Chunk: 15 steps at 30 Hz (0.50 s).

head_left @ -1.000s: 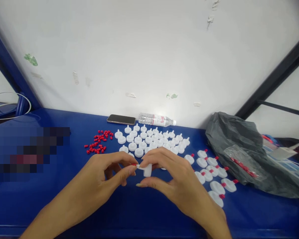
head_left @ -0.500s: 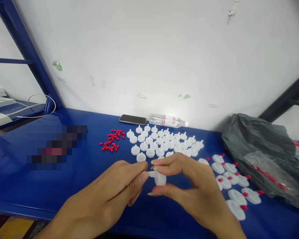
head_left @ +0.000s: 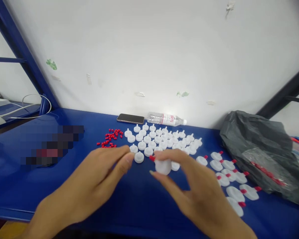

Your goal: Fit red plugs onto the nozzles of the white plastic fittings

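Note:
Between the thumb and fingers of my right hand (head_left: 196, 186) is a white plastic nozzle cap (head_left: 163, 167), held on its side above the blue table. A small red tip (head_left: 152, 158) sits at its spout end, pointing left. My left hand (head_left: 89, 182) hovers apart from it to the left, fingers pressed together, with nothing showing at the fingertips. Beyond both hands stand several white nozzle caps (head_left: 142, 145) with bare spouts. Small red tips (head_left: 110, 136) lie loose to their left. On the right rest several white caps (head_left: 235, 192) fitted with red tips.
At the back by the wall lie a phone (head_left: 131, 118) and a clear water bottle (head_left: 165, 119). A dark plastic bag (head_left: 256, 139) occupies the right side, with a clear packet of red pieces (head_left: 269, 172) on it. Blue frame posts (head_left: 27, 56) rise at the left.
My left hand has let go of the nozzle cap and drawn back left. The red tip now shows on the spout. My right hand has raised the cap slightly and turned it.

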Each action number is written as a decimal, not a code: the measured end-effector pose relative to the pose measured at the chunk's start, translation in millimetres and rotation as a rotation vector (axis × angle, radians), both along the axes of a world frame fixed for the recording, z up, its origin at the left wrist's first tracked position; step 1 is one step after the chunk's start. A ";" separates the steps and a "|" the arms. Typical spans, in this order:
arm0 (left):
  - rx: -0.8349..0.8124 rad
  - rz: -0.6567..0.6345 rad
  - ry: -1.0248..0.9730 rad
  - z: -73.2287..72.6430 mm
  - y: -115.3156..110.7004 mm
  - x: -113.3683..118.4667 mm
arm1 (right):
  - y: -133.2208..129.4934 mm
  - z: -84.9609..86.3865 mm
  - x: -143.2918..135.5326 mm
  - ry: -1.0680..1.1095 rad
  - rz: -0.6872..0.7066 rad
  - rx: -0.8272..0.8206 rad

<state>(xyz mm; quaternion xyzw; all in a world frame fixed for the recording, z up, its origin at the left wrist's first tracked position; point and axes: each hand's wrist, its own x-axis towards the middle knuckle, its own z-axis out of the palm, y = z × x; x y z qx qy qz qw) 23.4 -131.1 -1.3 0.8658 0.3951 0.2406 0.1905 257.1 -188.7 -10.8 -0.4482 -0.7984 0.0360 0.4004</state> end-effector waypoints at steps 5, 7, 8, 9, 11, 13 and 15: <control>0.133 0.399 0.125 -10.8 29.9 -28.4 | -2.4 12.2 43.3 -0.114 -0.344 0.084; 0.124 0.479 0.173 -14.2 38.9 -36.3 | -1.4 13.3 57.2 -0.146 -0.406 0.078; 0.106 0.500 0.197 -15.5 42.4 -39.4 | -0.4 13.1 62.8 -0.155 -0.428 0.078; 0.088 0.517 0.217 -16.6 45.2 -42.1 | 0.8 12.4 67.7 -0.162 -0.443 0.081; 0.058 0.524 0.249 -18.8 49.3 -46.4 | 3.7 10.5 76.0 -0.175 -0.459 0.092; 0.043 0.509 0.271 -21.0 51.8 -49.0 | 6.4 8.2 83.7 -0.192 -0.446 0.086; 0.027 0.492 0.305 -22.9 53.4 -49.4 | 8.8 5.3 91.2 -0.216 -0.422 0.040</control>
